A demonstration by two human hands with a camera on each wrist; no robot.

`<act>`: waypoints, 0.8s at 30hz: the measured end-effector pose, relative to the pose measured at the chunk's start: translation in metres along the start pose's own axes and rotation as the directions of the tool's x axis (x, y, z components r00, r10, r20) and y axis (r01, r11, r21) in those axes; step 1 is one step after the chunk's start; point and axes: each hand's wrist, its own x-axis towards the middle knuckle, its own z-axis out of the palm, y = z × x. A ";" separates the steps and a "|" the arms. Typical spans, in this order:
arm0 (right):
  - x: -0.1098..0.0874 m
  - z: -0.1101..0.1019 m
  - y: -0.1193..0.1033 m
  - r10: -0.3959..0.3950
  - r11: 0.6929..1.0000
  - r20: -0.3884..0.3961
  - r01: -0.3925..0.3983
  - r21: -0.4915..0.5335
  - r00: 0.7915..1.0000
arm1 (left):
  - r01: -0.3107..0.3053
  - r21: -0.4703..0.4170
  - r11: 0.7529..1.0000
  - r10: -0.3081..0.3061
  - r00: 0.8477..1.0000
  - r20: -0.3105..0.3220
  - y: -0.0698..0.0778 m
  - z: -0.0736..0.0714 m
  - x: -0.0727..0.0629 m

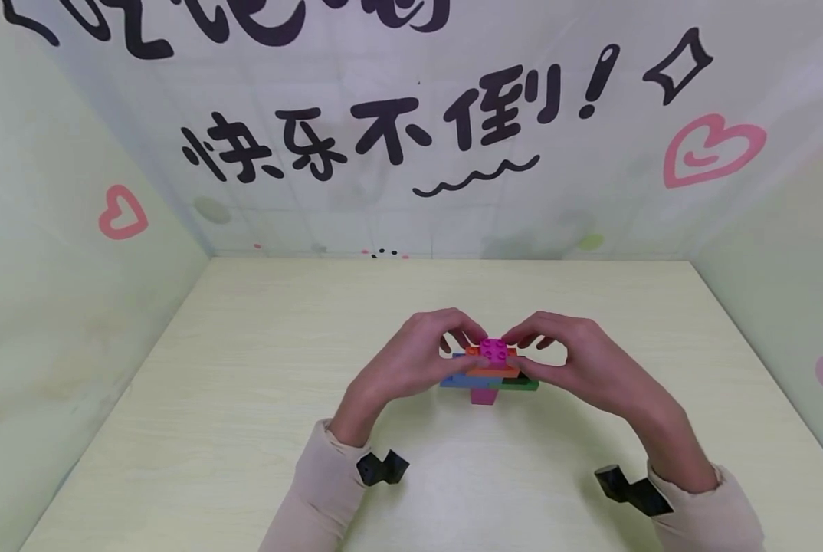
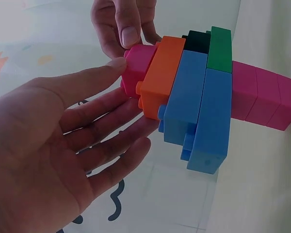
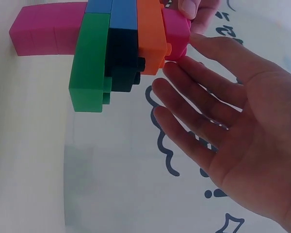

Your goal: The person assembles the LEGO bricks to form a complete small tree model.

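Observation:
A tower of toy building bricks stands on the table. Three stacked magenta bricks form its narrow column. Above them, one layer joins a blue brick and a green brick, and the layer over it pairs blue with a dark green brick. An orange brick lies higher, topped by a small magenta brick. My left hand pinches this top brick between thumb and fingertips from the left. From the right, my right hand pinches the same brick. The remaining fingers are extended beside the upper layers.
The pale wooden table extends around the tower. A printed white backdrop rises behind it, with side walls at left and right. Small black devices are attached at both sleeves.

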 end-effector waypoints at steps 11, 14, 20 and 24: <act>0.000 0.000 -0.003 0.065 0.997 0.018 -0.066 0.047 0.998 | 0.051 -0.091 0.995 -0.052 0.998 -0.017 0.004 0.004 0.000; 0.000 0.000 -0.003 0.069 0.996 0.016 -0.070 0.062 0.997 | 0.069 -0.138 0.988 -0.072 0.997 -0.011 0.003 0.004 -0.001; -0.002 0.001 -0.003 0.032 0.999 0.006 -0.031 -0.045 0.999 | -0.003 -0.114 0.994 0.004 1.000 0.007 -0.002 0.003 -0.001; -0.006 -0.006 -0.004 0.088 0.990 0.019 -0.085 -0.111 0.996 | -0.023 -0.069 0.997 0.025 0.999 0.037 -0.006 -0.004 -0.003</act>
